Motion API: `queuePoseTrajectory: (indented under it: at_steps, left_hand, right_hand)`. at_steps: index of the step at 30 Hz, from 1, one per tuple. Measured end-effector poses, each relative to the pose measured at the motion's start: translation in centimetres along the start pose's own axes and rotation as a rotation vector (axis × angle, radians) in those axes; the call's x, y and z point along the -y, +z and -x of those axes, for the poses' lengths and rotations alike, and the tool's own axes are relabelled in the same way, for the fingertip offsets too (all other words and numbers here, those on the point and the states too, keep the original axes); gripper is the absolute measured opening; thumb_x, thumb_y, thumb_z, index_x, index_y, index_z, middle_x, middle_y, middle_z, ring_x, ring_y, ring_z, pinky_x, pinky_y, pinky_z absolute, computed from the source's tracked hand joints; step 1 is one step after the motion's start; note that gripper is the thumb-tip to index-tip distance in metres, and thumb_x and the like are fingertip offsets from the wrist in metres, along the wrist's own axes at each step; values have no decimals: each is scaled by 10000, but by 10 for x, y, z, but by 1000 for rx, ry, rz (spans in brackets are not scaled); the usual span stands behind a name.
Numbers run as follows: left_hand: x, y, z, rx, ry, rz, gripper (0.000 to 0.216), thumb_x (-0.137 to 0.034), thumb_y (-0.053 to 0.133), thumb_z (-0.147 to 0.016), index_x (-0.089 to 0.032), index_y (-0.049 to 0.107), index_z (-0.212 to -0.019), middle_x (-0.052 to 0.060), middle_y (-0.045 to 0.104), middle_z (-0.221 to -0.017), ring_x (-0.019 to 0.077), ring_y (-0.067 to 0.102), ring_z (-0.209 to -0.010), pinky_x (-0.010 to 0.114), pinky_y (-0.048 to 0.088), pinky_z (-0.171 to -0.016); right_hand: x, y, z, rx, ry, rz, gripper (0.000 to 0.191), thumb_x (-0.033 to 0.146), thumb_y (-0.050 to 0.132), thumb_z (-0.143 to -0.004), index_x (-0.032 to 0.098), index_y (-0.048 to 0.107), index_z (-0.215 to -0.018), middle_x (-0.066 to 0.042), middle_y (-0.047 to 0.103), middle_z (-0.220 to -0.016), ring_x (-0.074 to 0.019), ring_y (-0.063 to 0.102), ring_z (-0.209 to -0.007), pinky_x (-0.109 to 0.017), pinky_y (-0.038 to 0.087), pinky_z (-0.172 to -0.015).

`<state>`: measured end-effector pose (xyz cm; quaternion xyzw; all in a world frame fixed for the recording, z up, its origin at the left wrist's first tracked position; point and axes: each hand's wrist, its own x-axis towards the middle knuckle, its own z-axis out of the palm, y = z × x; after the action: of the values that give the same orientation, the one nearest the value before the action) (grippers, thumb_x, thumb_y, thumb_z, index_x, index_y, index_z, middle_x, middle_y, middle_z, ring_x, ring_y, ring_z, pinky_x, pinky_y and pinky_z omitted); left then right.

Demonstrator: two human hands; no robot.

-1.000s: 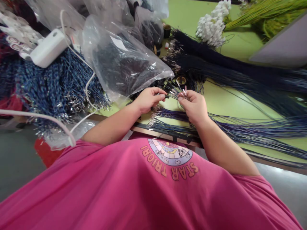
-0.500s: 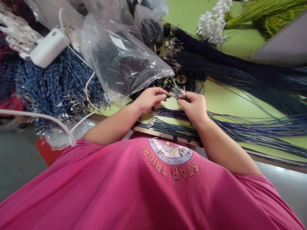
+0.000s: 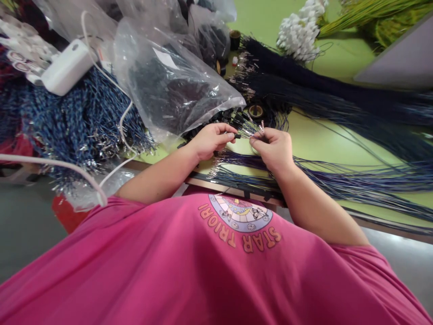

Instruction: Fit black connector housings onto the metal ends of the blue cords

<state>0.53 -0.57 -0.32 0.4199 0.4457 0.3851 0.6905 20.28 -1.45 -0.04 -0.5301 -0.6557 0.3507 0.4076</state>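
My left hand [image 3: 210, 141] is closed in a pinch on a small black connector [image 3: 237, 135] just above the green table's near edge. Close beside it, my right hand [image 3: 273, 148] is closed around a bunch of thin blue wires with metal tips [image 3: 254, 131], their ends pointing at the connector. More of these blue wires [image 3: 338, 183] trail from under my right hand to the right along the table. A heap of small black connectors [image 3: 227, 118] lies just beyond my fingers, at the mouth of a clear plastic bag [image 3: 172, 88].
A pile of twisted blue wires [image 3: 81, 122] lies at the left, with a white box [image 3: 66, 67] and white cable on it. Dark wire bundles [image 3: 304, 90] cross the green table [image 3: 318, 140]. White connectors [image 3: 299, 34] and yellow-green wires [image 3: 368, 13] lie at the far right.
My right hand has dropped slightly and drawn the wire tips closer to the connector in my left hand. The left hand has stayed nearly still.
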Motion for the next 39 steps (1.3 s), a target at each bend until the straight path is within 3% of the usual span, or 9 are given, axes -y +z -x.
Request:
queuePoseTrajectory:
  at_steps: [17, 27, 32, 35, 39]
  left_hand:
    - [2, 1, -1, -30, 21, -62, 220, -204, 709, -695, -138, 623, -886, -10, 651, -667, 4, 276, -381, 218, 105, -421]
    - [8, 9, 1, -151, 177, -330, 204, -230, 743, -699, -128, 692, -868, 34, 722, -788, 64, 540, -603, 198, 396, -582]
    - [2, 11, 3, -91, 164, -408, 179, -216, 705, -743, -118, 703, -894, 48, 733, -815, 77, 569, -632, 215, 438, -634]
    - [-12, 7, -2, -74, 192, -596, 182, -225, 662, -786, -125, 715, -928, 44, 728, -803, 99, 595, -670, 241, 466, -699]
    - [-30, -3, -27, -147, 310, -1027, 195, -231, 594, -842, -148, 719, -965, 54, 732, -888, 148, 635, -814, 290, 469, -836]
  right_hand:
    - [-3, 4, 1, -17, -55, -5, 106, 227, 653, -731, 146, 676, -667, 25, 583, -611, -104, 492, -607, -253, 364, -598]
    - [0, 7, 2, 71, -56, 121, 213, 303, 611, -810, 150, 636, -664, 24, 535, -580, -103, 452, -584, -258, 315, -580]
    - [-4, 7, 1, 94, -86, 268, 243, 294, 574, -848, 167, 581, -641, 7, 547, -597, -120, 463, -595, -276, 309, -594]
    - [-6, 3, 0, 71, -177, 363, 280, 329, 513, -911, 176, 617, -700, -26, 599, -664, -152, 512, -644, -294, 351, -623]
    - [-5, 1, 2, 3, -464, 481, 281, 291, 436, -950, 181, 696, -958, -106, 685, -1020, -229, 591, -958, -366, 429, -855]
